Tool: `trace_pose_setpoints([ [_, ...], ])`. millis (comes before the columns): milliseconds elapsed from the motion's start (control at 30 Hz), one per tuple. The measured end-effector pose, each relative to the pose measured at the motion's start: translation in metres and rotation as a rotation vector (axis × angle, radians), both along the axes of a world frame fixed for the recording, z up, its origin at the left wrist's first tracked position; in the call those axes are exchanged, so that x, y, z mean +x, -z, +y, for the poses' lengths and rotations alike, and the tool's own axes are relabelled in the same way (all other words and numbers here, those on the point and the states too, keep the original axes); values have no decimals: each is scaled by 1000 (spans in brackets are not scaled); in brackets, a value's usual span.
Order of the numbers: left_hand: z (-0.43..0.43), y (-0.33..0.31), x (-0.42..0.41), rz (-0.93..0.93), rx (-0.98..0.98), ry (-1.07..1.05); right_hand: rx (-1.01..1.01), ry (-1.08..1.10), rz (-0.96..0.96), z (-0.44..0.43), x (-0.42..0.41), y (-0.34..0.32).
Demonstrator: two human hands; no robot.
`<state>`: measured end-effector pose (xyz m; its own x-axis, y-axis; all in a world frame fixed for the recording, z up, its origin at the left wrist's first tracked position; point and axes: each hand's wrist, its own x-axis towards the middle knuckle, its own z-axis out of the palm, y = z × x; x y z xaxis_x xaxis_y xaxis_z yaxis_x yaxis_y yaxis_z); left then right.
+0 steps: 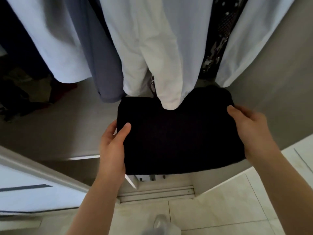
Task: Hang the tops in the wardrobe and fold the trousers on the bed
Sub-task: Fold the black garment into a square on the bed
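**Position.** The person stands at the open wardrobe and holds 1 black folded fabric bundle [177, 136] roughly level between both hands. The bundle sits above the grey wardrobe base panel [67, 119], on the near side of the hanging row.

**Hands.** The left hand [111, 145] grasps the bundle's left edge, thumb on top and fingers curled beneath. The right hand [250, 131] grasps the right edge, thumb on top. Its remaining fingers pass under the fabric and are hidden.

**Hanging row, left to right.**
1. Pale blue cotton shirt [55, 39]
2. Slate-blue garment [100, 53]
3. White long-sleeved garment [152, 48], whose sleeve end overlaps the bundle's far edge
4. Black patterned garment [218, 39]
5. Pale shirt at the right [254, 39]

**Progress (judgement).**
- Hanging appears well advanced, with 5 garments on the rail.
- The bundle is neatly squared, so the folding of this piece looks complete. Whether it is a pair of trousers cannot be told from its shape.
- Placement is not yet done, since the bundle rests on no surface.

**Remaining (judgement).**
- A loose heap of dark mixed clothing [22, 95] lies on the base panel at the far left and may need sorting.
- The bed is out of view, so any items left there cannot be assessed.
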<state>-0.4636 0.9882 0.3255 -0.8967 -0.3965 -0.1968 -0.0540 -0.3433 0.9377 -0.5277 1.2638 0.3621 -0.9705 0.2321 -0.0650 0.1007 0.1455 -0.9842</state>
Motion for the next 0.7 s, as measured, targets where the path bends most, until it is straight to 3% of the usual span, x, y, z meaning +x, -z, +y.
trace_pose_setpoints([
  [467, 29, -33, -133, 111, 71, 184, 141, 163, 84, 29, -104, -46],
  [600, 43, -11, -159, 162, -80, 255, 361, 221, 136, 43, -130, -22],
  [700, 51, 31, -158, 22, -302, 392, 593, 151, 47, 48, -136, 24],
])
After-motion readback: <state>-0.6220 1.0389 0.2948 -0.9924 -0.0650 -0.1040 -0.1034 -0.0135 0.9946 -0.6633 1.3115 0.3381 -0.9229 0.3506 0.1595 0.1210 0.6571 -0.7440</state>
